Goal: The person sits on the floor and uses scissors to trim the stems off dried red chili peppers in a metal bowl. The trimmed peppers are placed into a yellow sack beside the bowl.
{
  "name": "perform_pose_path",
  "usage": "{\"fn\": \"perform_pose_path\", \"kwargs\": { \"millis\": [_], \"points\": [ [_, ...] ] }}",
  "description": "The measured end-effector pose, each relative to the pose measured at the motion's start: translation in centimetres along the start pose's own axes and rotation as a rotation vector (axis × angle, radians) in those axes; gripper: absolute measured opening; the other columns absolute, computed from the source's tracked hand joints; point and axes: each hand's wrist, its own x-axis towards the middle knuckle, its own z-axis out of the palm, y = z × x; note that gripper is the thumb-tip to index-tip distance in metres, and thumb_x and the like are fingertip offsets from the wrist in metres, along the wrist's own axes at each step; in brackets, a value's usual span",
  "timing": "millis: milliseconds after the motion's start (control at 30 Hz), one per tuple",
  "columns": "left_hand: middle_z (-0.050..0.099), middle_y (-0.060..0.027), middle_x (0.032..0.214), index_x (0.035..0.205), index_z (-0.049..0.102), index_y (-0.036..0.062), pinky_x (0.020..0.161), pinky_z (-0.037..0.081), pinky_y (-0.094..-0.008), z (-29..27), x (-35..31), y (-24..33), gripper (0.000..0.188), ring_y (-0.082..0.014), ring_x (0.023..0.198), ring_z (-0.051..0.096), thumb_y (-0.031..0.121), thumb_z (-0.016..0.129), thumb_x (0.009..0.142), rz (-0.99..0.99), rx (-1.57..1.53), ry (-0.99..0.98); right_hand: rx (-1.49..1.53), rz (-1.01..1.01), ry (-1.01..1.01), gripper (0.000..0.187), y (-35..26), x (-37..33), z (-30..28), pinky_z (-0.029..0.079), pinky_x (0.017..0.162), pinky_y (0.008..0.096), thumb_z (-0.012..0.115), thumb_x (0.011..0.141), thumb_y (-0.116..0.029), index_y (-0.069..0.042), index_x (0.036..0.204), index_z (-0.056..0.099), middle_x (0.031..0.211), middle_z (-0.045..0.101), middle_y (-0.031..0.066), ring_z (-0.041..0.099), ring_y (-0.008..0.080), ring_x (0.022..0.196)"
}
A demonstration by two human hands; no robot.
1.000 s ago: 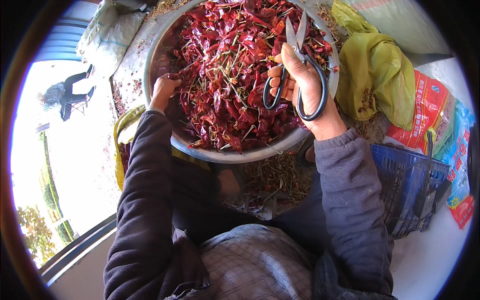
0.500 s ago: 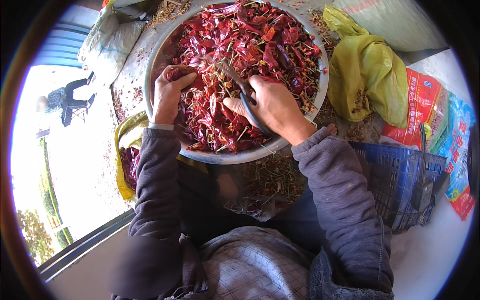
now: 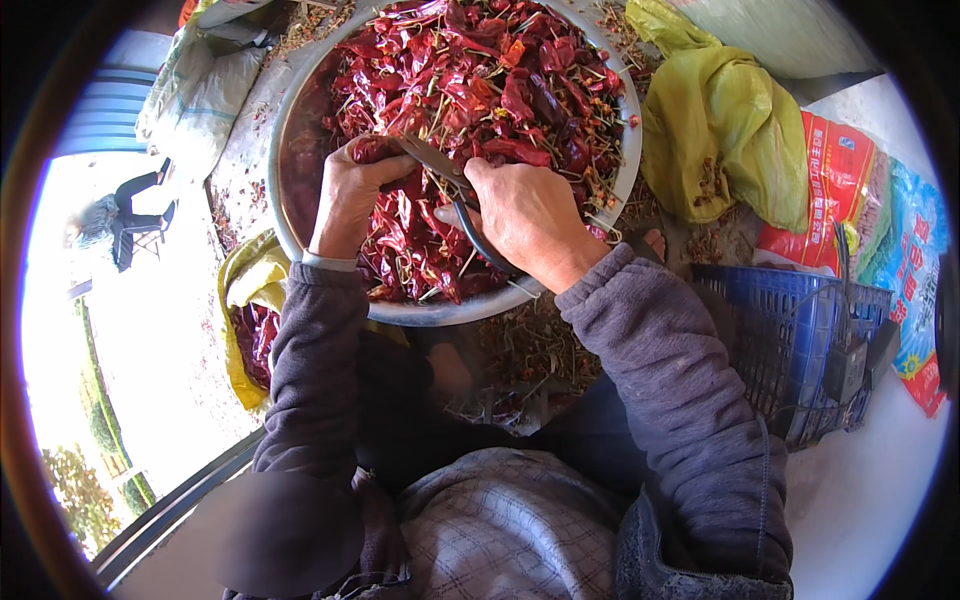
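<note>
while left grip (image 3: pixel 347 192) pinches red chili (image 3: pixel 372 150), right grip (image 3: pixel 530 214) clasps scissors (image 3: pixel 476 234); blades (image 3: pixel 434 157), earlier raised apart, now at chili.

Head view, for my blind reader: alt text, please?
The right hand holds black-handled scissors at a red pepper pinched in the left hand, over a basin heaped with loose peppers. A blue basket stands at right.

Blown-out daylight left — blackened corners
</note>
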Motion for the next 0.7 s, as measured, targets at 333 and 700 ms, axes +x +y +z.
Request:
{"fn": "perform_pose_path", "kwargs": {
  "millis": [333, 700],
  "points": [
    [0.074, -0.0062, 0.095, 0.106, 0.073, 0.0, 0.079, 0.057, -0.027, 0.0, -0.2, 0.4, 0.02, -0.0144, 0.084, 0.07, -0.002, 0.073, 0.086, 0.089, -0.062, 0.023, 0.703, 0.202, -0.128, 0.05, -0.9, -0.1, -0.5, 0.05, 0.055, 0.0389, 0.071, 0.093, -0.05, -0.002, 0.085, 0.062, 0.07, 0.064, 0.0149, 0.058, 0.0251, 0.051],
    [0.074, -0.0093, 0.103, 0.118, 0.07, -0.0021, 0.084, 0.059, -0.029, -0.6, 0.5, -1.8, 0.028, -0.016, 0.089, 0.071, -0.004, 0.069, 0.09, 0.071, -0.142, 0.044, 1.412, 0.422, 0.282, 0.074, 3.3, 2.6, -4.8, 0.053, 0.06, 0.0295, 0.073, 0.08, -0.073, -0.008, 0.109, 0.053, 0.078, 0.062, 0.0037, 0.061, 0.0132, 0.064]
  ]
}}
